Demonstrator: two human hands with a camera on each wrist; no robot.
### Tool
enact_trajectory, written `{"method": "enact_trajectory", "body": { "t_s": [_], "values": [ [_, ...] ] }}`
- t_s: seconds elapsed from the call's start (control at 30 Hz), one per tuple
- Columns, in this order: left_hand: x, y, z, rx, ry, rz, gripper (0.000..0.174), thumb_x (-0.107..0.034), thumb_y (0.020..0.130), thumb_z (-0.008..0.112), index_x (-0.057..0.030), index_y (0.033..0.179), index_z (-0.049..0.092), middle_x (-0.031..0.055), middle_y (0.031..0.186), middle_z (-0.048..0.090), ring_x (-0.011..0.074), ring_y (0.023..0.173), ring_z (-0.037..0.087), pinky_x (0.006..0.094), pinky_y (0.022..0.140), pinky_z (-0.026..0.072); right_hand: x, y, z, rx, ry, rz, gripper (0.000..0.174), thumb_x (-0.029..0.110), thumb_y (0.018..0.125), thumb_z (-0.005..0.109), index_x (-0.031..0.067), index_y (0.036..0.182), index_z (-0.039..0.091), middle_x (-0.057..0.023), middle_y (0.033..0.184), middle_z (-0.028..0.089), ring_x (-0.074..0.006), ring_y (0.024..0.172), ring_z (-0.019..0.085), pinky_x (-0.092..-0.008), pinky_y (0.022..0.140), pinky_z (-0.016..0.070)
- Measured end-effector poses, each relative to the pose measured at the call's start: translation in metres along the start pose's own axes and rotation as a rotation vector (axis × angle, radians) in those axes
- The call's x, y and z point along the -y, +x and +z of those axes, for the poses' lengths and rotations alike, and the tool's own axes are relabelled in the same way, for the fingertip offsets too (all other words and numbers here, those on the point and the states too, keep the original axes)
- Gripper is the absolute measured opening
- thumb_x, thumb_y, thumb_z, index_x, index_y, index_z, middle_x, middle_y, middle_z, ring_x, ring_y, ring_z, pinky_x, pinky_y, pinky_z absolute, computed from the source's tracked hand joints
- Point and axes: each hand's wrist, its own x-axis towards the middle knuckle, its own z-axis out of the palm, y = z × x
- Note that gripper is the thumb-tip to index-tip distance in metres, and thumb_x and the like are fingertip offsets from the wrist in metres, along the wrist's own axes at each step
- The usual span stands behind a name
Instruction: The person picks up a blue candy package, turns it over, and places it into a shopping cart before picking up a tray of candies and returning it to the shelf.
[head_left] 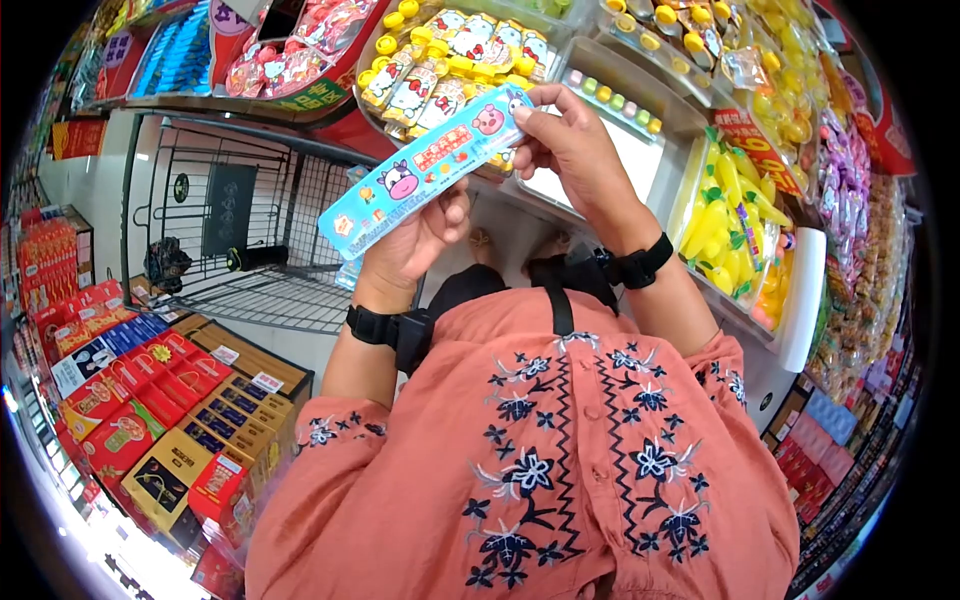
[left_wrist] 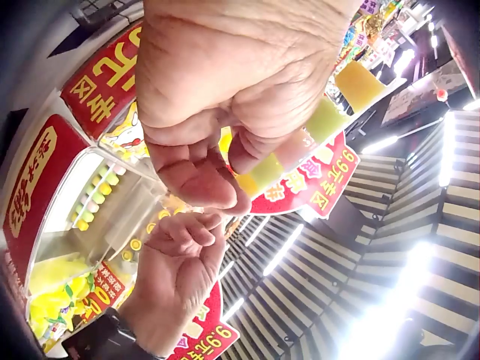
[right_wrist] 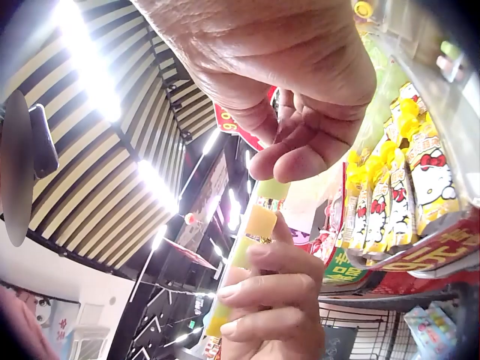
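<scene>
A long, light-blue pack of jelly cups (head_left: 415,175), printed with a cartoon cow and pig, is held slanted in front of the body. My left hand (head_left: 415,240) grips its lower edge toward the left end, fingers curled behind it. At the upper right end, my right hand (head_left: 578,145) pinches the corner between thumb and fingers. The underside of the pack, a row of yellow, green and pink cups (left_wrist: 324,122), shows in the left wrist view. In the right wrist view, the left hand's fingers (right_wrist: 274,292) wrap the cups' side.
A shopping cart (head_left: 290,290) stands at the left, with blue packs (right_wrist: 431,328) in it. Ahead are cartoon-cat pouches with yellow caps (head_left: 430,85) and a bin holding a row of coloured cups (head_left: 612,98). Yellow fruit-shaped packs (head_left: 720,220) lie right; red gift boxes (head_left: 120,420) are lower left.
</scene>
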Motion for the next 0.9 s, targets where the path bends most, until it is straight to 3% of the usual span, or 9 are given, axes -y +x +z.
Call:
{"method": "enact_trajectory", "body": {
  "t_s": [0.3, 0.9],
  "values": [
    [-0.007, 0.001, 0.002, -0.024, 0.026, 0.064, 0.027, -0.014, 0.099, 0.056, -0.0034, 0.124, 0.058, 0.0107, 0.105, 0.064, 0.0171, 0.080, 0.057, 0.0267, 0.057, 0.0456, -0.002, -0.004, -0.002, -0.020, -0.025, 0.045, 0.026, 0.018, 0.095, 0.063, 0.0018, 0.112, 0.052, -0.0099, 0.085, 0.066, -0.0136, 0.065, 0.066, -0.0248, 0.056, 0.0531],
    [-0.008, -0.004, -0.005, -0.007, 0.092, 0.102, 0.028, -0.016, 0.099, 0.058, -0.0032, 0.124, 0.059, 0.0103, 0.107, 0.064, 0.0167, 0.081, 0.059, 0.0252, 0.057, 0.0471, -0.013, 0.004, -0.005, 0.007, -0.013, 0.093, 0.021, 0.016, 0.095, 0.063, 0.0039, 0.110, 0.052, -0.0084, 0.083, 0.068, -0.0128, 0.064, 0.066, -0.0259, 0.056, 0.0541]
  ]
}}
